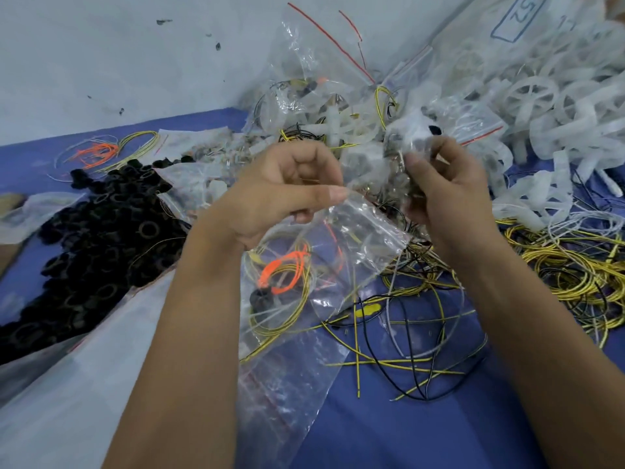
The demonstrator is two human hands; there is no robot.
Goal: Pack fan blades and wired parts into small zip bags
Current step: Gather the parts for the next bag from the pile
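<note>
Nearest the camera, both forearms reach forward over the blue work surface. Left hand pinches the upper edge of a small zip bag between thumb and fingers; the bag hangs below and slants toward the right, with yellow and orange wire coils already inside. Right hand, just beside that edge, grips a blurred small part, identity unclear. Judgement: the mouth faces the right hand, which is nearer for loading. Beyond lie white fan blades.
</note>
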